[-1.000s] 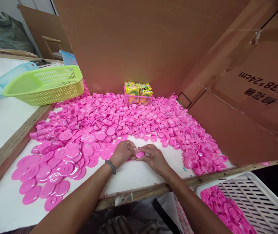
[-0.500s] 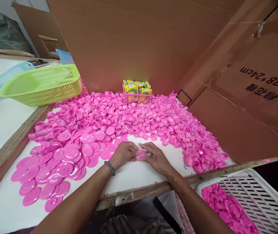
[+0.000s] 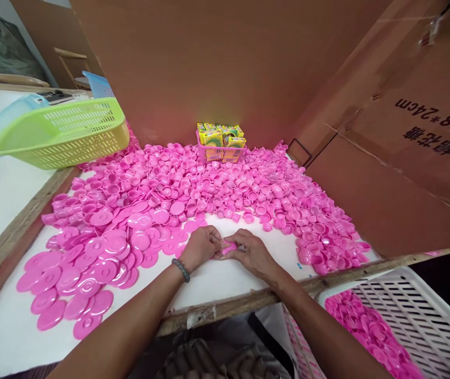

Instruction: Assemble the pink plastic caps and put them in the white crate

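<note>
Between my hands, over the bare white tabletop [image 3: 225, 281], is a small pink plastic piece [image 3: 229, 248]; fingers cover much of it, so its exact kind is unclear. My left hand [image 3: 203, 245] pinches it from the left. On its other side, my right hand [image 3: 253, 254] grips it between thumb and fingers. Flat pink toy plates [image 3: 88, 287] lie overlapped left of my left hand. Beyond both hands spreads a wide heap of small pink toy cups [image 3: 217, 201], reaching round to the right.
A pink basket [image 3: 220, 154] of yellow boxes stands behind the cups, against cardboard [image 3: 225, 63]. To the left, a green basket [image 3: 67, 137] rests near a wooden rail [image 3: 23, 226]. At lower right, a white crate [image 3: 418, 305] holds more pink pieces.
The fingers of my right hand have closed in on the pink piece, and it has turned slightly. The whole view has shifted a little.
</note>
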`<state>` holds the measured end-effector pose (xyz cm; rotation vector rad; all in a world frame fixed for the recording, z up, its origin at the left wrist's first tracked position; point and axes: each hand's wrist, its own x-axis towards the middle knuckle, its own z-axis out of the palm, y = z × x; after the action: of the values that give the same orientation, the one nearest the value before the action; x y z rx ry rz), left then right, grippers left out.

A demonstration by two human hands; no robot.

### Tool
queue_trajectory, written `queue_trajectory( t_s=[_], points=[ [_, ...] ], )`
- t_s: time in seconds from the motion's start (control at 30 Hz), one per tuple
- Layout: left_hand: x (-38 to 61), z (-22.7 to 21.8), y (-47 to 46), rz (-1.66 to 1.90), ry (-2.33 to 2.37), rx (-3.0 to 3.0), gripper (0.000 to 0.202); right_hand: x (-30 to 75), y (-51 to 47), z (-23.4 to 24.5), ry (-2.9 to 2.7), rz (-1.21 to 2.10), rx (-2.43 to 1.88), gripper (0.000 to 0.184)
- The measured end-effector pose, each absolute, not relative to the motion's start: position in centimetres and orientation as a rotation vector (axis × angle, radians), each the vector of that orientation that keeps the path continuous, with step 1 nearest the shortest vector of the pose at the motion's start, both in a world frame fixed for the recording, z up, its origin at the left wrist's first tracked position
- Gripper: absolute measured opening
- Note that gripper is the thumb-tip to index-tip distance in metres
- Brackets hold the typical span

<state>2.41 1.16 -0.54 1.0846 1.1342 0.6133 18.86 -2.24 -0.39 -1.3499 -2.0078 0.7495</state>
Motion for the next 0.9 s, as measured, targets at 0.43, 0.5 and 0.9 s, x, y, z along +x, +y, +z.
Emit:
queue_trajectory(
  t_s=[0.43, 0.5, 0.9],
  points=[
    [2.3, -0.6, 1.1, 0.685, 1.071, 1.077, 0.03, 19.0, -2.9, -1.1, -1.905, 0.796, -1.423, 0.025],
    [2.3, -0.6, 1.1, 0.672, 1.084, 1.06, 0.028, 19.1, -3.0, -0.8, -1.986, 0.719, -1.438, 0.021],
    [2.8, -0.5, 1.1, 0.62, 1.198, 1.111, 0.018, 18.4, -3.9, -0.4, -2.463, 0.037, -1.539, 0.034]
  ],
)
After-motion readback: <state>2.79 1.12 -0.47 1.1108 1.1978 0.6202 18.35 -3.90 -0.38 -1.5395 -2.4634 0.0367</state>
